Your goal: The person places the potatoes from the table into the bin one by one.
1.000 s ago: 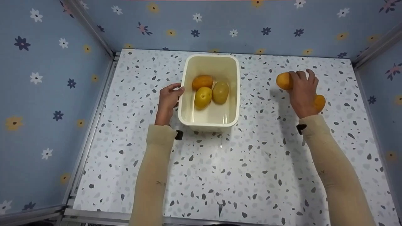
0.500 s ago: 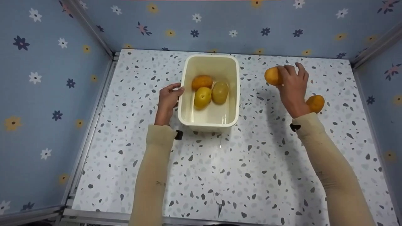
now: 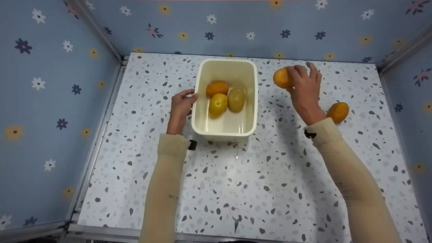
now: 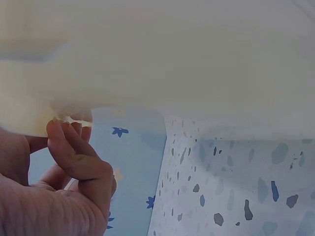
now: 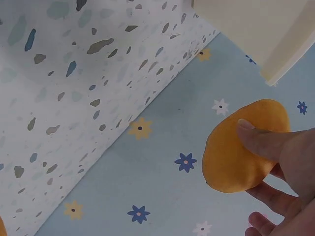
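In the head view, a cream plastic bin [image 3: 224,126] stands at the middle of the table. Inside it lie three fruits: an orange one [image 3: 217,88], a yellow one [image 3: 217,105] and a greenish one [image 3: 237,100]. My left hand [image 3: 180,107] grips the bin's left rim, thumb on top and fingers beneath, as the left wrist view confirms. To the right of the bin, my right hand [image 3: 305,92] holds an orange-yellow mango [image 5: 241,152] between thumb and fingers, raised over the table. A second mango [image 3: 338,112] lies on the table beside the right wrist.
The speckled white tabletop [image 3: 216,189] reaches out around the bin on every side. Blue flowered panels [image 3: 233,20] rise behind it and at both sides. A metal rail [image 3: 101,229] runs along the front edge.
My right hand has carried its mango leftward and slightly away from me, toward the bin, uncovering the second mango. The left hand and the bin have stayed put.
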Demonstrator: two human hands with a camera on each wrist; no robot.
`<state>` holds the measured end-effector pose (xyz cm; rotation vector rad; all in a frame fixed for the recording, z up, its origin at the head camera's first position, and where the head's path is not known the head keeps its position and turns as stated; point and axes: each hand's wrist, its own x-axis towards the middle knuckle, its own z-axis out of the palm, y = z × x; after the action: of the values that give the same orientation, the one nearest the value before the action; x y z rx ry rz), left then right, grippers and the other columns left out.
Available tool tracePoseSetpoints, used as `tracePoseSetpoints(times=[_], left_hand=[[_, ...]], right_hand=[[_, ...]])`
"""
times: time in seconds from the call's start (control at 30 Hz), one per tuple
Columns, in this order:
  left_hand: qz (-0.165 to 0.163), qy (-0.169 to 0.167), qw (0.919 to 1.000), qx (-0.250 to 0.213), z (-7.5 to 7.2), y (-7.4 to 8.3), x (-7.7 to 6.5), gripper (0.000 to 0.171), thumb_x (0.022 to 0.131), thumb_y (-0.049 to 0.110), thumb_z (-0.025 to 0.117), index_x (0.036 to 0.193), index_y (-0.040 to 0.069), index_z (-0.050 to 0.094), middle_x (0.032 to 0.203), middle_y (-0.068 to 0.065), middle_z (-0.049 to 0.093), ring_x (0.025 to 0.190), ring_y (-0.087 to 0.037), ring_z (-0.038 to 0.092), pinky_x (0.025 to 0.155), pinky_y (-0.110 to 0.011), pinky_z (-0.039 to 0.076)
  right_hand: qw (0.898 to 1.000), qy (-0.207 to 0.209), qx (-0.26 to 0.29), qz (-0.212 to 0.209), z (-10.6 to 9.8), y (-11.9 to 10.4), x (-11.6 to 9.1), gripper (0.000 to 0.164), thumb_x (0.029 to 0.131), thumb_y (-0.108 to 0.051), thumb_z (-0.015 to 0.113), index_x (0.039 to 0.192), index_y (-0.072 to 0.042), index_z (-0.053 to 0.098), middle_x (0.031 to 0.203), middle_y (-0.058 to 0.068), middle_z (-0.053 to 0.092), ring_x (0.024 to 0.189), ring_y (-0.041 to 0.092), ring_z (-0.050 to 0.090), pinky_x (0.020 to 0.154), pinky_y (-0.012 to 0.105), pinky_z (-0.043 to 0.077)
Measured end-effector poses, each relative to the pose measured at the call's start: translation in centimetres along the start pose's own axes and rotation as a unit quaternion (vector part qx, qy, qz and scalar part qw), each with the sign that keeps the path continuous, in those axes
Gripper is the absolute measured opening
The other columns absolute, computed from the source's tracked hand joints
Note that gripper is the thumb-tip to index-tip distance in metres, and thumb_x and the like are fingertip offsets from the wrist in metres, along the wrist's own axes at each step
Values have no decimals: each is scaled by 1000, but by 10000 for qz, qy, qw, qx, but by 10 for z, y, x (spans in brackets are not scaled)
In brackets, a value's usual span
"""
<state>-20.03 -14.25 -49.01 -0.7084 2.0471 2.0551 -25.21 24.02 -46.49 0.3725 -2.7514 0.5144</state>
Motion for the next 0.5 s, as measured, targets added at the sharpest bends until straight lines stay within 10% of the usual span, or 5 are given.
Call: tracePoseSetpoints(times=[0.5], left_hand=[[-53, 38, 10000, 28, 1, 0, 1, 36, 104, 19, 70, 138, 8, 69, 101, -4, 67, 91, -20, 74, 69, -25, 60]], right_hand=[[9992, 167, -26, -374, -2, -38, 10, 54, 92, -2, 82, 143, -11, 63, 143, 17, 59, 149, 42, 35, 123, 59, 24]])
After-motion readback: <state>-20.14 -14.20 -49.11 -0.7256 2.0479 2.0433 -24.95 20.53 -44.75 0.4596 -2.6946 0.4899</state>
